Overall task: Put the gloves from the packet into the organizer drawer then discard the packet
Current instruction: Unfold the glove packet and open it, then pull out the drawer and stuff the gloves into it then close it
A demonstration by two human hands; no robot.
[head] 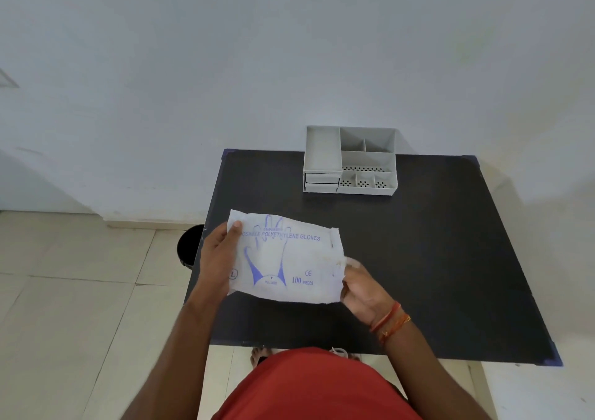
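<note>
A white packet printed with blue glove drawings and "polyethylene gloves" hangs flat above the black table. My left hand grips its left edge, thumb on top. My right hand holds the right edge at the packet's torn-looking end, fingertips partly inside or behind it. No loose gloves show outside the packet. The grey organizer stands at the table's far edge against the wall, its two small drawers at the front left both closed.
A black round bin sits on the tiled floor just left of the table, partly hidden by the table edge. The organizer's open top compartments hold nothing visible. The white wall rises right behind the table.
</note>
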